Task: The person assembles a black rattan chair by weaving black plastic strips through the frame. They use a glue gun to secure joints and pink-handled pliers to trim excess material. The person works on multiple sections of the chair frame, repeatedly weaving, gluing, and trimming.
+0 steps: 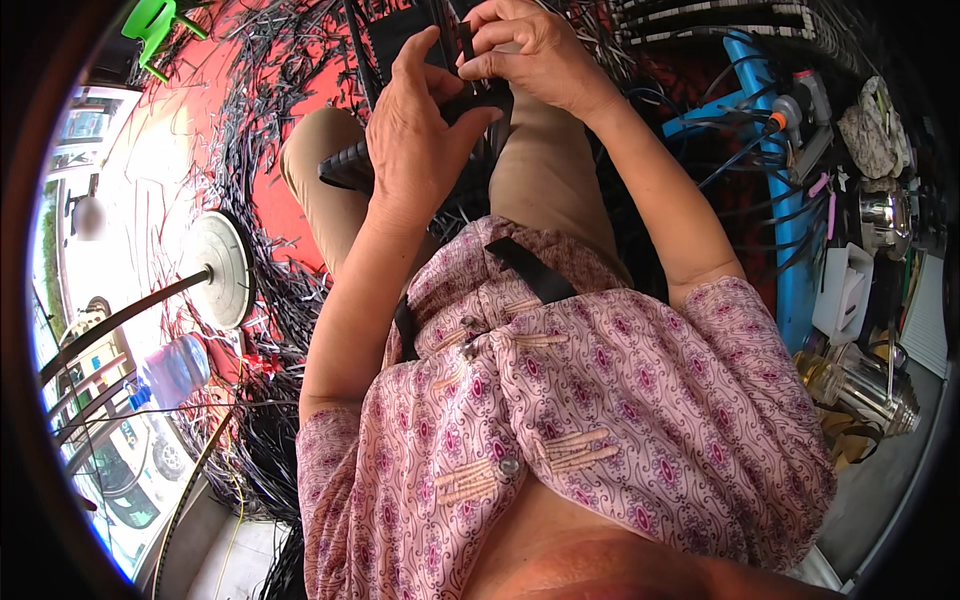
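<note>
My left hand grips a black ribbed plastic piece that lies across my lap, its end sticking out to the left over my tan trouser leg. My right hand is closed on the upper part of the same black piece, thumb and fingers pinching a narrow black strip. A black woven frame rises behind the hands. Part of the piece is hidden under both palms.
Black plastic strips litter the red floor on the left. A round stand base with a pole and a water bottle stand at left. A blue frame, metal flasks and tools crowd the right.
</note>
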{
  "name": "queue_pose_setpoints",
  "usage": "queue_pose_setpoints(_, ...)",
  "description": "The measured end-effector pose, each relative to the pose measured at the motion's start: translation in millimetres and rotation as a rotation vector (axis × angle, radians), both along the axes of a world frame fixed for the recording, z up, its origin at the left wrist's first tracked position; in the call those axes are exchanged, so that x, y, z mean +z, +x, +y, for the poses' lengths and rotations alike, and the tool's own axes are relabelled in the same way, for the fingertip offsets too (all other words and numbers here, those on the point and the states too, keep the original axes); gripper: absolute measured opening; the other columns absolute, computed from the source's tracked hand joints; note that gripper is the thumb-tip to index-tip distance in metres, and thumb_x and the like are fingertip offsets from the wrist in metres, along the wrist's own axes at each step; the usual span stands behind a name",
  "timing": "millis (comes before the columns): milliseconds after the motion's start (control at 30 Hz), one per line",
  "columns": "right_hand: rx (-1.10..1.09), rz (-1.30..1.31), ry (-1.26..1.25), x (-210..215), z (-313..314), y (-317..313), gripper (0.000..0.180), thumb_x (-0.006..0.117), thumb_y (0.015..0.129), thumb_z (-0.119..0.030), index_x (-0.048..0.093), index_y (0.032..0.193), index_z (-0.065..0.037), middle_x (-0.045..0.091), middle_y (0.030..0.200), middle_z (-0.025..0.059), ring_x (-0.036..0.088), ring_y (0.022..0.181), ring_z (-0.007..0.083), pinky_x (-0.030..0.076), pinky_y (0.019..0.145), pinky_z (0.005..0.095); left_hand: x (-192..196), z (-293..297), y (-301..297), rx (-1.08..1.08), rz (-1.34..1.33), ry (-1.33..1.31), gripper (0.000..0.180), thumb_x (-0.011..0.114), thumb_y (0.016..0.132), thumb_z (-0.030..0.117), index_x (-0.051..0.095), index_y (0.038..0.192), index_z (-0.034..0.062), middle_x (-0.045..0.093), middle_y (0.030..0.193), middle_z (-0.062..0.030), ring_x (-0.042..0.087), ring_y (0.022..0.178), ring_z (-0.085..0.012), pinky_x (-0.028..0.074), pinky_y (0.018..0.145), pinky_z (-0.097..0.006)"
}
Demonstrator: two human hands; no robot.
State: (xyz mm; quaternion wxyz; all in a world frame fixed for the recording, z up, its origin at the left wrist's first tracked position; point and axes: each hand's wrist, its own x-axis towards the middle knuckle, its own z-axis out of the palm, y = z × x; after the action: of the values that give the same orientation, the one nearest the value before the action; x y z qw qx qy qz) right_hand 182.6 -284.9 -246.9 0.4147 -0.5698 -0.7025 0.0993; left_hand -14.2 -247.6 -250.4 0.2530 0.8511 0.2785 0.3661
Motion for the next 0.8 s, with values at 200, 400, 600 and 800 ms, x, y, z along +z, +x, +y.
queue_pose_setpoints(200,-0.051,0.01,0.061,-2,1,-1,0.015,0.074,0.079,-0.014,0.073,0.081,0.001,0.067,0.121,0.0165,0.064,0.106,0.0326,0.051,0.093,0.0412,-11,0,3,-0.128,-0.025,0.404,0.076,0.085,0.076,0.013,0.052,0.143,0.0094,0.071,0.097,0.0006,0.065,0.088,-0.0213,0.052,0.079,-0.035)
queue_pose_setpoints(400,-0.249,0.051,-0.045,-6,3,-10,0.023,0.078,0.075,-0.019,0.078,0.09,-0.002,0.063,0.137,0.0204,0.065,0.115,0.035,0.052,0.097,0.0391,-12,-8,3,-0.1,0.037,0.311,0.07,0.081,0.08,0.01,0.05,0.142,0.0087,0.073,0.103,-0.0022,0.068,0.095,-0.024,0.054,0.085,-0.038)
queue_pose_setpoints(600,-0.548,0.151,0.334,-43,-19,-13,0.042,0.085,0.08,-0.026,0.072,0.114,-0.005,0.062,0.13,0.0141,0.067,0.108,0.0224,0.056,0.087,0.033,6,-13,3,-0.079,0.138,0.013,0.07,0.082,0.081,0.013,0.044,0.14,0.0058,0.075,0.104,-0.0084,0.072,0.096,-0.032,0.056,0.083,-0.042)
queue_pose_setpoints(800,-0.563,0.31,0.162,-46,-84,-36,0.046,0.079,0.085,-0.002,0.066,0.128,-0.008,0.046,0.148,0.011,0.063,0.113,0.018,0.057,0.078,0.0254,11,0,6,-0.074,0.213,-0.071,0.067,0.083,0.08,0.019,0.047,0.134,0.0004,0.077,0.099,-0.0119,0.073,0.094,-0.0343,0.056,0.082,-0.044)
